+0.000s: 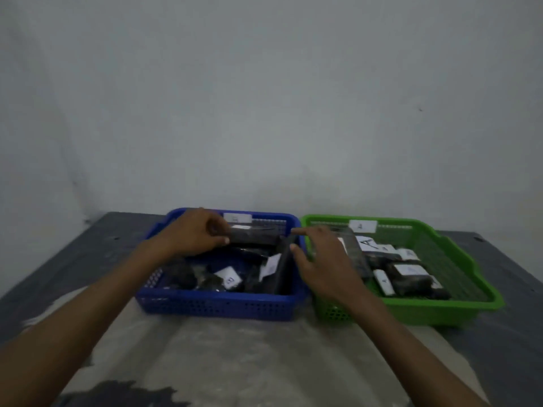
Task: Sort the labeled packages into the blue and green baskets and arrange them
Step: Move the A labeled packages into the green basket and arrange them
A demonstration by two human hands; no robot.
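Observation:
A blue basket [217,306] stands on the table with a green basket [458,306] right beside it. Both hold several dark packages with white labels; one label in the blue basket [229,278] faces up, and a label marked A [367,243] shows in the green one. My left hand [197,232] pinches the left end of a dark package [254,235] at the back of the blue basket. My right hand [320,259] hovers over the two baskets' shared edge, thumb and forefinger around an upright dark package [283,265]. Motion blur hides whether it grips.
Each basket has a white tag on its back wall [237,217] [363,226]. The table [88,251] is dark grey with a pale worn patch [235,356] in front of the baskets. A bare grey wall [264,98] rises directly behind.

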